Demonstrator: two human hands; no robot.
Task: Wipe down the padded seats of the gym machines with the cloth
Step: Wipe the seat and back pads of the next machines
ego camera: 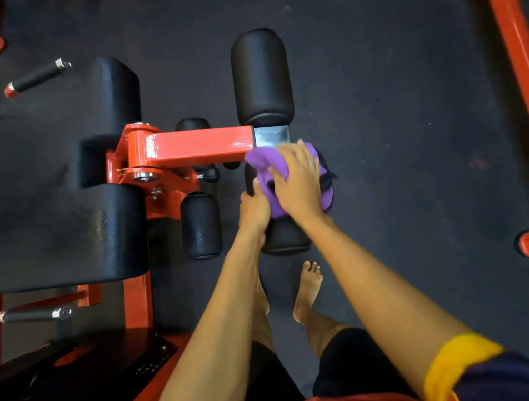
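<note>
Purple cloth (261, 164): soft, bunched, draped over near roller pad (285, 237), beside end of orange arm (199, 150).
Right hand (297, 183): flat, fingers slightly spread, pressing cloth down; broad contact, likely to suit curved surface.
Left hand (252, 209): fingers curled round roller's side at cloth edge, probably stopping rotation.
Far roller pad (261, 76): matching black cylinder, uncovered.
Seat pad (61, 234): wide, grained black upholstery, at left.
Floor (395, 121): dark speckled rubber.

Dark rubber floor (392, 89) beneath red steel frames (514, 43).
</note>
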